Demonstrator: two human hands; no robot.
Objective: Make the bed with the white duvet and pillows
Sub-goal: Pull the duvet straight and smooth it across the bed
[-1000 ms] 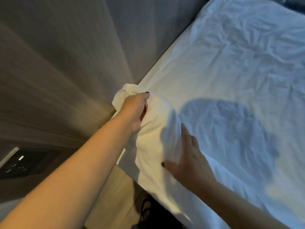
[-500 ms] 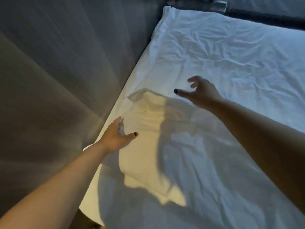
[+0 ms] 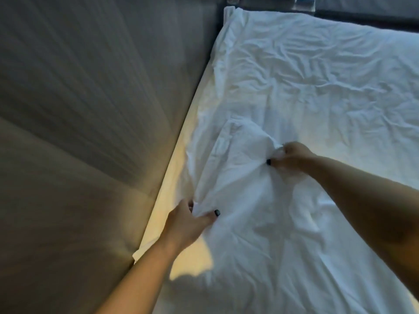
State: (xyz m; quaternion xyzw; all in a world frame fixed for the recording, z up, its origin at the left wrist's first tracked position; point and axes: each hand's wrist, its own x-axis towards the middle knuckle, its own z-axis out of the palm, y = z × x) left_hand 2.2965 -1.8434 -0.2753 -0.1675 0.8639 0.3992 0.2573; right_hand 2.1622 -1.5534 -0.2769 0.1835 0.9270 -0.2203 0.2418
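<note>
A wrinkled white duvet (image 3: pixel 317 82) covers the bed and fills the right side of the view. Near the bed's left edge a corner of it lies folded back into a raised flap (image 3: pixel 235 159). My left hand (image 3: pixel 188 223) pinches the flap's near edge between thumb and fingers, close to the wall. My right hand (image 3: pixel 290 157) grips the bunched fabric at the flap's right side, fingers curled round it. No pillows are in view.
A grey panelled wall (image 3: pixel 90 109) runs tight along the bed's left edge. Beyond the far end of the bed, a dark ledge (image 3: pixel 362 17) holds a small clear object (image 3: pixel 305 2).
Both hands were open above the folded duvet corner half a second ago. Each has now closed on the fabric, the right having come nearer. Earlier still, the left held the corner bunched up.
</note>
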